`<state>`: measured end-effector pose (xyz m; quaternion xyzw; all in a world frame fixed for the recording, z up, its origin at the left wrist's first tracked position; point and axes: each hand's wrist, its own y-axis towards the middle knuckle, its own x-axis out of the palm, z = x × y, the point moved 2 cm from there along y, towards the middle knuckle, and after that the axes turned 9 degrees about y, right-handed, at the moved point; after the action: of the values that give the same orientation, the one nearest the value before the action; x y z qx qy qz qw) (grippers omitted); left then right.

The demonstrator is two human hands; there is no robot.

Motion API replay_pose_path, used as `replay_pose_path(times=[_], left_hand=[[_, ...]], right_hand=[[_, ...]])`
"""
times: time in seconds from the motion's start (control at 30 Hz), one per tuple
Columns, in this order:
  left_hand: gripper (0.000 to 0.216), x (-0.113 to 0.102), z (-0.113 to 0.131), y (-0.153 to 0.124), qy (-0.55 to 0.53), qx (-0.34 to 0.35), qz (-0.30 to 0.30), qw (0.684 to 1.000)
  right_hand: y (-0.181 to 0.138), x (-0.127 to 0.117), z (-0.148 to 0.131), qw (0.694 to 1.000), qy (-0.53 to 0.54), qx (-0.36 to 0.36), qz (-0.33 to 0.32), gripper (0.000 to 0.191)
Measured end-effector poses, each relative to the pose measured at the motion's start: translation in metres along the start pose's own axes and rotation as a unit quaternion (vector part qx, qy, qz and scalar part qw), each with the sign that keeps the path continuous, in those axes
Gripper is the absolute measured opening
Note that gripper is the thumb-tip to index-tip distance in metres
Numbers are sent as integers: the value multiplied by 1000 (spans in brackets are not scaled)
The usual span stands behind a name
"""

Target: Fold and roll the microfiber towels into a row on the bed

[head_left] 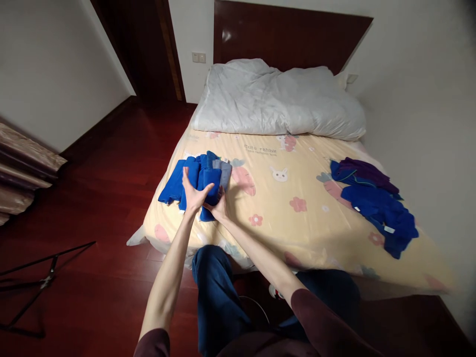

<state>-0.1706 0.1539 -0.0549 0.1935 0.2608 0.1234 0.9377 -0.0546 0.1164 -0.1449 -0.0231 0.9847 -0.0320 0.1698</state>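
Observation:
A folded blue garment point(211, 177) lies on a group of other folded blue clothes point(174, 181) near the left edge of the bed. My left hand point(194, 197) is over these clothes with its fingers spread and its thumb reaching toward the folded garment. On the near right side of that garment is my right hand point(220, 207), its thumb in front and its fingers along the right side, partly hidden. A folded grey-blue garment point(225, 171) sits just behind the right fingers.
The bed has a yellow rabbit-print sheet point(275, 208). Loose blue clothes point(383, 206) and a purple garment point(366, 171) lie at its right. A white quilt point(278, 101) lies by the headboard point(290, 34). A black tripod-like stand point(48, 277) is on the floor at left.

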Motion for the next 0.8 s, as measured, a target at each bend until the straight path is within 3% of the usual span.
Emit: replay_pose_path(times=[0.07,0.13,0.2,0.3,0.37,0.47,0.53,0.63,0.73,0.8], left_hand=[[93,-2,-1,0,46,5,38,998],[76,4,-3,-7,76,42,12,996],[57,17,-8,-21,107,88,-77,987],[48,42,-18,-52,192,114,-211,952],[46,54,-28,-68,253,100,-233,934],[45,67,-47,-73,303,84,-208,926],[47,74,-60,-67,310,77,-186,929],[48,82,-71,-55,311,64,-160,935],[50,85,-63,-55,309,63,-135,939],[58,86,-47,-70,308,62,-111,943]], right_hand=[[1,-11,10,996,39,30,77,122],[-3,-21,18,991,70,44,109,120],[-11,-29,22,993,71,35,84,101],[-34,-43,18,999,41,2,36,70],[-53,-57,18,1000,16,-15,8,64],[-88,-92,40,1000,13,-16,-12,54],[-121,-128,68,999,37,-10,16,47],[-190,-200,124,985,83,32,146,48],[-269,-289,178,935,96,98,327,48],[-318,-349,204,900,55,140,410,41]])
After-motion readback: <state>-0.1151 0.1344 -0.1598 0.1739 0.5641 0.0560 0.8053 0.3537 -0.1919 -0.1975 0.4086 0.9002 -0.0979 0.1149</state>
